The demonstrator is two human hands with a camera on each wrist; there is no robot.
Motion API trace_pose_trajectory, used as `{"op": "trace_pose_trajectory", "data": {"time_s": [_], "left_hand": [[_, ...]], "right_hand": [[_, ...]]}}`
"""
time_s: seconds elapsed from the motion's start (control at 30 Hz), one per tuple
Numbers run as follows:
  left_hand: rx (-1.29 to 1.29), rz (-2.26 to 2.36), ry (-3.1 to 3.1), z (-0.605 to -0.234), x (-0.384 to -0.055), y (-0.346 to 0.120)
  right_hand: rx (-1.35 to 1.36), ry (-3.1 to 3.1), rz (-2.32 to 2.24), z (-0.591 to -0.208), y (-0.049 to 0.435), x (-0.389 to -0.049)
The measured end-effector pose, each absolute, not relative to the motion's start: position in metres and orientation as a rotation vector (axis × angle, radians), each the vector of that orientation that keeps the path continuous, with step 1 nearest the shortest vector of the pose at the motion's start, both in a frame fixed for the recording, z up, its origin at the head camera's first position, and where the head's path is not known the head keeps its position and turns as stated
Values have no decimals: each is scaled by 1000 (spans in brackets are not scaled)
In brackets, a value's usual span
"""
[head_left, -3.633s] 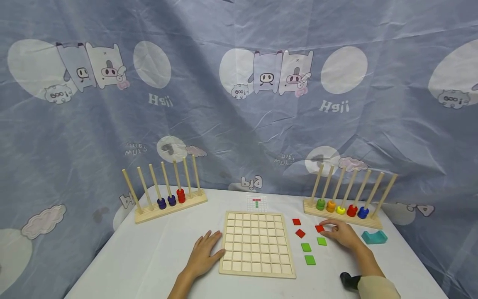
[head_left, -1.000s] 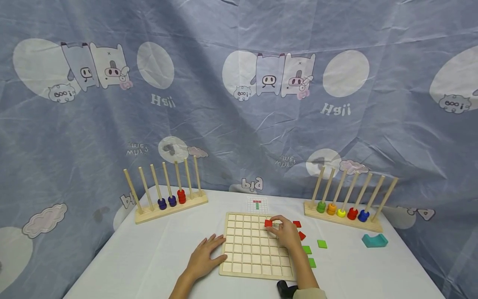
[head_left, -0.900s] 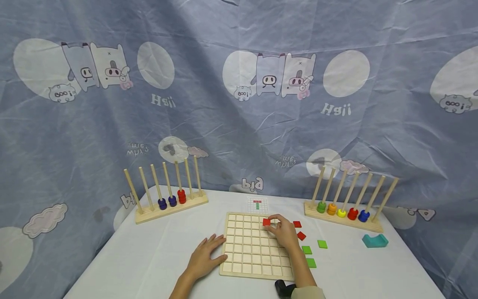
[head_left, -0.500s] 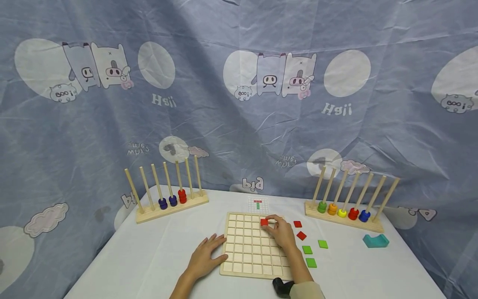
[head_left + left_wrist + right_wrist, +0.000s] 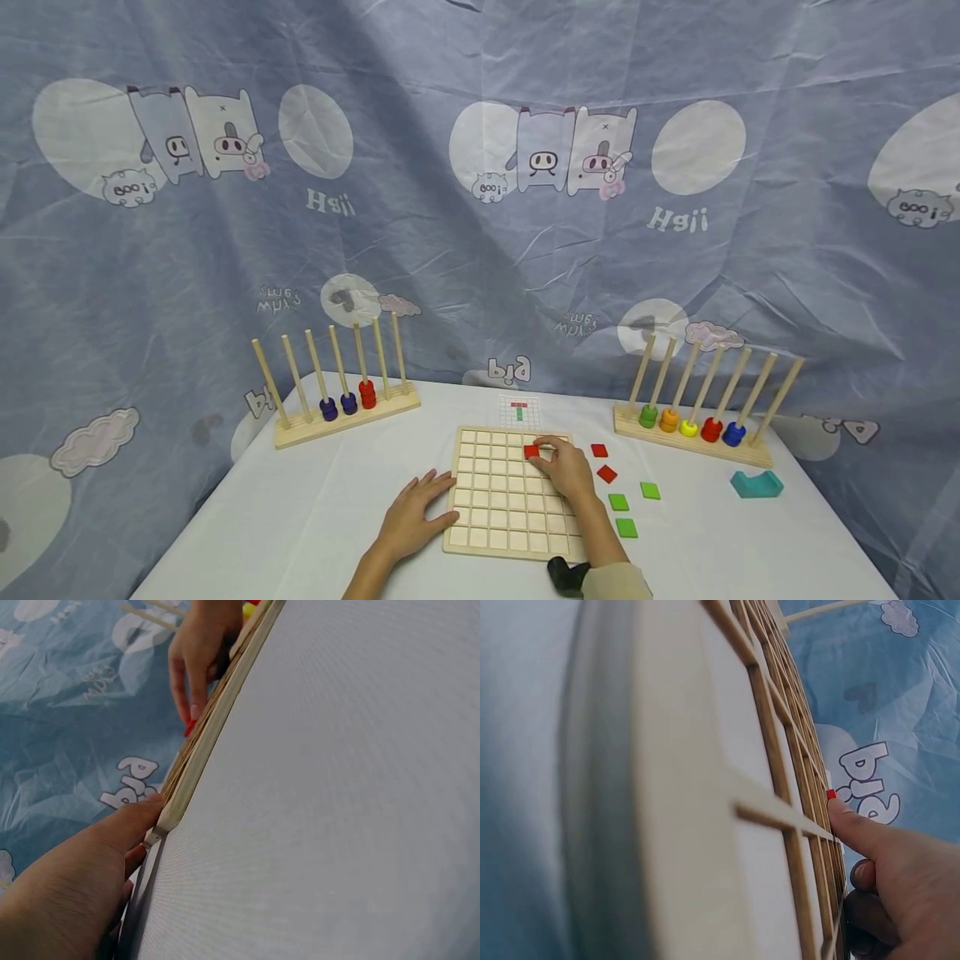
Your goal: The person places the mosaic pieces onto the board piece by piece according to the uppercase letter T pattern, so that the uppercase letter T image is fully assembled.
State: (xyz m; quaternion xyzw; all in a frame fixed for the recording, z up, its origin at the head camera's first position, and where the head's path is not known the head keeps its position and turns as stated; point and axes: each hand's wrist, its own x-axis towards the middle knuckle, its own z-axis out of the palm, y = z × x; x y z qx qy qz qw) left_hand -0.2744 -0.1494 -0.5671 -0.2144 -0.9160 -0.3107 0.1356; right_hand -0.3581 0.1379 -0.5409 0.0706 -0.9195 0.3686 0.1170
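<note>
My right hand (image 5: 566, 471) pinches a red square tile (image 5: 532, 451) between thumb and fingertips over the upper right part of a wooden grid board (image 5: 498, 498). In the right wrist view a sliver of the red tile (image 5: 831, 794) shows beyond the thumb, at the grid's surface. My left hand (image 5: 408, 518) lies on the white table with fingers extended, its fingertips and thumb touching the board's left edge. The left wrist view shows that thumb on the rim of the board (image 5: 202, 761). Right of the board lie red tiles (image 5: 599, 450) and green tiles (image 5: 618, 502).
A small printed card (image 5: 519, 412) with a red and green T pattern lies behind the board. Peg racks with coloured beads stand at the back left (image 5: 345, 417) and back right (image 5: 690, 437). A teal curved block (image 5: 756, 484) sits at the right.
My right hand has carried the red tile from the table on the right to the board, then a little left and slightly toward me. My left hand has stayed at the board's edge.
</note>
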Motion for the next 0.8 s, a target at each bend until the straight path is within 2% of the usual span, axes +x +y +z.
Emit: {"op": "trace_pose_trajectory", "data": {"time_s": [0.8], "left_hand": [[-624, -887, -2656, -569, -276, -150]], "right_hand": [[188, -2715, 1067, -543, 138, -359]]}}
